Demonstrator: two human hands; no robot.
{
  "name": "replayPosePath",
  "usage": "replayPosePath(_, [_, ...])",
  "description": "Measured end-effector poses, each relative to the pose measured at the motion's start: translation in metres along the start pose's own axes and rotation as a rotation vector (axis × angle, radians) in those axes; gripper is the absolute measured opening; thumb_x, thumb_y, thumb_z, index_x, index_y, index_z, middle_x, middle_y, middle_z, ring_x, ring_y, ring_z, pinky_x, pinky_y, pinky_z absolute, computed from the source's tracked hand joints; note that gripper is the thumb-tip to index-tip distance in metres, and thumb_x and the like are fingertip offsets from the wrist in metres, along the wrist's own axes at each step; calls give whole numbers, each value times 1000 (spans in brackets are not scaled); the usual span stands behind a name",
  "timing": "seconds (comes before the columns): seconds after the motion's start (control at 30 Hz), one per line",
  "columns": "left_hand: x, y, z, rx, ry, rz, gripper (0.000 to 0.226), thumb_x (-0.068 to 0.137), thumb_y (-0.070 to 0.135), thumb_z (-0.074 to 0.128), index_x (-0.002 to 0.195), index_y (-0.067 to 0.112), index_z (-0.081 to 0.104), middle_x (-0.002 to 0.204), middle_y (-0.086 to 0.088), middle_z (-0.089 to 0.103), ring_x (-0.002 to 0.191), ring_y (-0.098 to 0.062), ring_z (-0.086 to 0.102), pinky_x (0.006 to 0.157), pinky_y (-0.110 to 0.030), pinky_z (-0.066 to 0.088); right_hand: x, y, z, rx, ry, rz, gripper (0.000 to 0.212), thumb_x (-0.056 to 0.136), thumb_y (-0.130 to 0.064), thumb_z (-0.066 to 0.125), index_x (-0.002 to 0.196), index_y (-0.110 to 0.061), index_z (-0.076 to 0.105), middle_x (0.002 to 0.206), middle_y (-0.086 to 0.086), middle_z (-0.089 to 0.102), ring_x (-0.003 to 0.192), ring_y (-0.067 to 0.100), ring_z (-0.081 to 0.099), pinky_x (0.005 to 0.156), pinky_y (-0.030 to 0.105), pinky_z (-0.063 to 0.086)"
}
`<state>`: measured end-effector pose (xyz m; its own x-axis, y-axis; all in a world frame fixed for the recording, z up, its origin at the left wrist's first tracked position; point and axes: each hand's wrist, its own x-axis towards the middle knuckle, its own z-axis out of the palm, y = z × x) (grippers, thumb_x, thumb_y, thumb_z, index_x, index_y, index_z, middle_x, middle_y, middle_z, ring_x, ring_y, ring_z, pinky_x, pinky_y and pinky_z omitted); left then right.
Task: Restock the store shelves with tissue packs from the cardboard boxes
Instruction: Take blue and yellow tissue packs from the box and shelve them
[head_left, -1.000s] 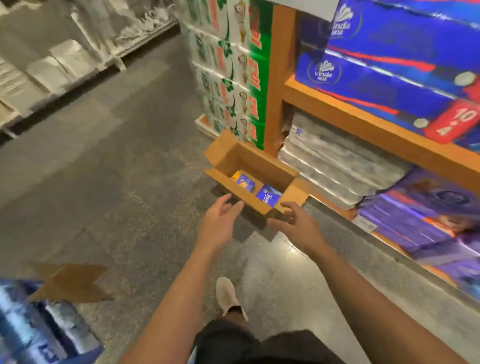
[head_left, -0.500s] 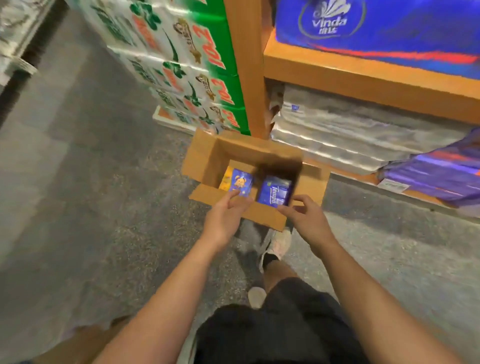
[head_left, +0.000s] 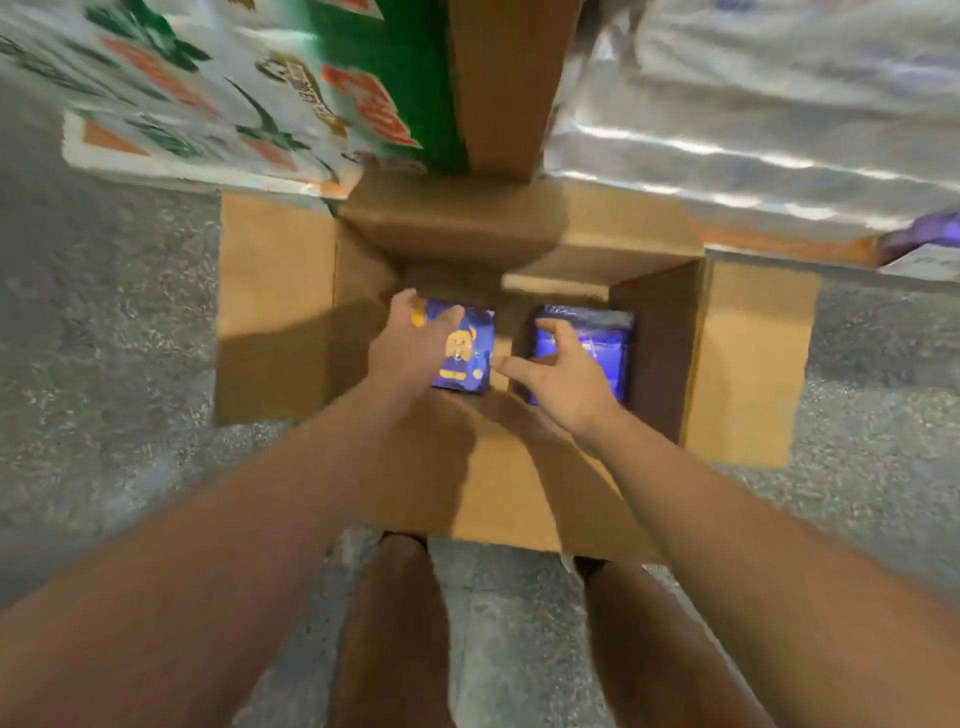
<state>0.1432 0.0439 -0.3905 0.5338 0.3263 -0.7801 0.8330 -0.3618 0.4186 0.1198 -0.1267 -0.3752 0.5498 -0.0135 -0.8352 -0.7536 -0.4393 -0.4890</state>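
At far left lies grey speckled floor (head_left: 104, 338). Above it stands a stack of green-and-white printed cartons (head_left: 249, 83), blurred. An open cardboard box (head_left: 275, 306) sits on the floor against a wooden shelf post (head_left: 506, 78), its four flaps folded outward.

Inside the box, on the left, lies a blue tissue pack (head_left: 467, 348) with a yellow cartoon figure on it. The left hand (head_left: 410, 348) reaches down into the box and lies over this pack's left part, fingers curved onto its far edge, thumb on top of it; whether it truly grips the pack or only touches it cannot be told through the blur.

Just right of it, a narrow strip of box bottom between them, lies a second, darker blue pack (head_left: 605, 343) against the right wall. The right hand (head_left: 563, 374) hovers at this pack's left side, fingers spread and loosely bent, thumb pointing left toward the first pack; contact cannot be told.

At upper right, silvery wrapped bundles (head_left: 753, 119) fill the lowest shelf. Two bare legs show at the bottom.
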Motion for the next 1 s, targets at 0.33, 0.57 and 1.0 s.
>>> replayPosePath(0.33, [192,-71,50,1,-1,-85,95,82,67,61,156,29,15,151,-11,42,135,-32,43,109,-36,32,182,65,101,111,108,155,96,79,-40,80,154,-27,21,107,1,63,65,9,54,69,22,42])
replayPosePath(0.57, [213,-100,80,-162,87,-208,112,61,73,74,147,15,32,144,-9,49,127,-33,50,103,-41,37,223,91,127,347,35,228,78,53,-43,90,115,-31,45,103,0,75,85,29,74,72,43,60])
replayPosePath(1.0, [211,-119,81,-481,198,-197,45,82,71,53,87,27,51,85,5,56,88,-20,57,86,-36,43,216,91,117,383,56,142,72,57,-29,86,119,-25,51,97,6,76,68,25,69,48,31,48])
